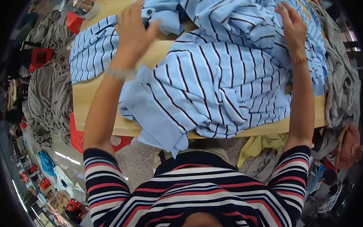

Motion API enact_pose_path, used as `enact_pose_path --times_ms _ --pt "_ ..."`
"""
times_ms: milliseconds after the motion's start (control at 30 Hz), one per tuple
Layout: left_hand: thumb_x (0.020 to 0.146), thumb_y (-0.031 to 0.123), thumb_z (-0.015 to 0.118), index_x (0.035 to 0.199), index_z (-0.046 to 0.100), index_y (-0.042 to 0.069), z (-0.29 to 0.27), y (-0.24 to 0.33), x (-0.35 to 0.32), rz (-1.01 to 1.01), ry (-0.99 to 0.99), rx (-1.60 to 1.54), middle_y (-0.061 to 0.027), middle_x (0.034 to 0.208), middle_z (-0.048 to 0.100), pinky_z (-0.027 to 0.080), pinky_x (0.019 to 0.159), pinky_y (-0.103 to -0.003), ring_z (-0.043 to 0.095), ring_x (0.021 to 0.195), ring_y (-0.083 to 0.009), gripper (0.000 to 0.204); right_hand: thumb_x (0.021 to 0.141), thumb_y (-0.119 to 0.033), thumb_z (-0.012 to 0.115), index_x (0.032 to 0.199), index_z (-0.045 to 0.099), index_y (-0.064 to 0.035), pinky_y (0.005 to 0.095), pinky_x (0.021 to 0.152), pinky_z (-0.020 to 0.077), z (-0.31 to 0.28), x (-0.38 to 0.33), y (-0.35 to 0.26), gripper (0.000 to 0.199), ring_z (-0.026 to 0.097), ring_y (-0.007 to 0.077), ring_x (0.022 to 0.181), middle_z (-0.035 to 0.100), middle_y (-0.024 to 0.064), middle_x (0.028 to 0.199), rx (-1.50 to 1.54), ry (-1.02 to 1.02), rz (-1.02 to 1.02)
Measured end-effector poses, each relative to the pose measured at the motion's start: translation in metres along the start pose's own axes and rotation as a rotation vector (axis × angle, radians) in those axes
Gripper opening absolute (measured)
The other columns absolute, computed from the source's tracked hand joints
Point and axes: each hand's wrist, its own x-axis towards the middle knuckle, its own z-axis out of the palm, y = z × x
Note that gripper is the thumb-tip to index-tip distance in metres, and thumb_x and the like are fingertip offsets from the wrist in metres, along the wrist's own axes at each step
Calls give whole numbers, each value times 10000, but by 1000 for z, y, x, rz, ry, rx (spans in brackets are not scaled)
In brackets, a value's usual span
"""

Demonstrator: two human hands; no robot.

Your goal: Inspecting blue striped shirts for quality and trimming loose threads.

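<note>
Light blue shirt cloth [212, 76] with dark and white stripes lies bunched across the wooden table [91, 110]. A plain blue part [149, 110] of it hangs over the near edge. My left hand [134, 33] is over the far left of the cloth, fingers stretched and thumb apart, slightly blurred; nothing shows in it. Beneath its fingers are another striped piece [93, 50] and a plain blue part with a dark round spot. At the far right, my right hand [293, 29] is against the heaped cloth, fingers loosely bent and apart, holding nothing visible.
Grey cloth heaps [49, 98] lie left of the table, with red stools [40, 58] among them. More grey cloth [340, 76] hangs along the right edge. A yellow cloth [262, 144] is below the near edge. A clear container [80, 7] stands at the far left.
</note>
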Motion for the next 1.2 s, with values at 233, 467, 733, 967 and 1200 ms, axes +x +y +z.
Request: enact_pose_path --times_ms 233,467,733,967,1200 --pt "732 141 733 1125 598 72 -99 113 -152 235 -474 -190 -138 1121 568 383 884 -430 521 1060 -302 422 680 -124 832 1098 631 -29 288 729 469 -53 -224 -83 473 603 183 893 638 80 1020 132 -565 -49" --pt "874 9 581 961 583 18 -110 109 -155 -163 -323 -485 -69 914 608 435 770 -283 572 858 -169 87 885 -41 597 1038 600 -31 224 512 363 -43 -248 -64 153 470 90 594 545 15 791 129 -362 48" --pt "995 132 497 958 579 18 -219 154 -108 -377 -142 -1065 45 813 537 356 632 -166 431 730 -3 145 965 -77 523 1108 606 48 197 664 428 -113 -123 -150 207 505 43 743 624 -2 869 46 -12 -272" --pt "924 177 624 871 608 10 -138 22 -49 -277 -34 -422 2 685 558 399 579 -224 483 635 -69 176 898 -260 595 1080 644 -83 377 701 506 6 -13 -137 259 652 309 771 682 134 824 -391 -51 -394" --pt "784 195 747 1030 610 55 -101 26 -133 -164 -285 -344 -119 1019 610 456 838 -370 578 960 -291 314 767 -208 758 1259 548 -94 381 742 512 -15 -174 -158 547 626 314 894 598 127 1083 -117 -394 -259"
